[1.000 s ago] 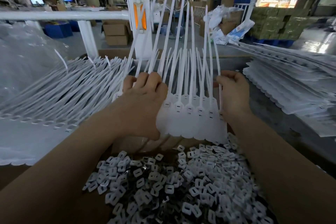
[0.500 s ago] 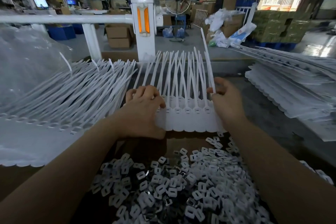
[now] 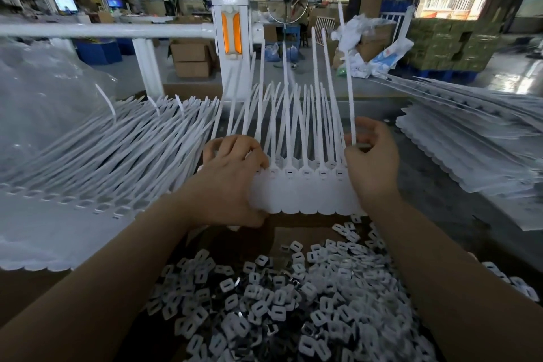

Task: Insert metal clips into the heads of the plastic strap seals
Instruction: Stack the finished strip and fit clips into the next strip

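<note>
A broad stack of strap seals [image 3: 97, 162] fills the left side and another stack [image 3: 470, 138] the right, leaving only a narrow lane of grey table [image 3: 435, 200] beside the hands. In front, a brown cardboard box [image 3: 35, 297] holds a heap of metal clips [image 3: 279, 303]. Between the stacks, a joined row of white strap seals [image 3: 305, 188] stands at the box's far edge, tails fanning upward. The left hand [image 3: 232, 176] grips its left end; the right hand [image 3: 371, 162] pinches one tail at its right end.
</note>
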A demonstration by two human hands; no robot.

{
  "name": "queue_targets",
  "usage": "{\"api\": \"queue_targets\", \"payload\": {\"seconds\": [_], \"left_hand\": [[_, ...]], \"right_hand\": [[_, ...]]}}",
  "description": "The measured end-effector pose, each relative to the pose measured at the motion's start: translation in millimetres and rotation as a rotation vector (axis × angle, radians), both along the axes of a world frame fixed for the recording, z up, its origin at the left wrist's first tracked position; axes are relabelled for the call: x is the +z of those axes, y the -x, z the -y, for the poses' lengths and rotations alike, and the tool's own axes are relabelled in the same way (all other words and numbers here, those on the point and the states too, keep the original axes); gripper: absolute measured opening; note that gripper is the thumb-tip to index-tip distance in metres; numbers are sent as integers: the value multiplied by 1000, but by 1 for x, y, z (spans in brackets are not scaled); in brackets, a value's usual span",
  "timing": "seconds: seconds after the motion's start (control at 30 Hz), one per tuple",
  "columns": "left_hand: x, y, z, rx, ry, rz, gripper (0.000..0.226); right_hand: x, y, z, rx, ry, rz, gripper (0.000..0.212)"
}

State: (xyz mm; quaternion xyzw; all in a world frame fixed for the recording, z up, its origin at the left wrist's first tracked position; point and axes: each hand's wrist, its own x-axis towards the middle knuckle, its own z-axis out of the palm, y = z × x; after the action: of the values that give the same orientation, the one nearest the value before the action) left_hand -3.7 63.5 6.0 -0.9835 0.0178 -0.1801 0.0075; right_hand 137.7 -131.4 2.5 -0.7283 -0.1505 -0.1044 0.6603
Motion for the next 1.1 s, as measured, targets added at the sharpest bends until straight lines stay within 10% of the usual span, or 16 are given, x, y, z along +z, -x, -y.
{"api": "queue_targets", "payload": {"seconds": [0.57, 0.87, 1.1], "left_hand": [[-14, -11, -14, 76, -32, -7, 83], [-8, -9, -4, 247, -103, 63, 64], [0, -3, 10, 437, -112, 10, 69]], "right_hand": [[-10, -10, -2, 75, 292, -51, 55], [-11, 6, -5, 454, 1052, 483, 67], [-19, 6, -9, 370, 1022, 612, 40]]}}
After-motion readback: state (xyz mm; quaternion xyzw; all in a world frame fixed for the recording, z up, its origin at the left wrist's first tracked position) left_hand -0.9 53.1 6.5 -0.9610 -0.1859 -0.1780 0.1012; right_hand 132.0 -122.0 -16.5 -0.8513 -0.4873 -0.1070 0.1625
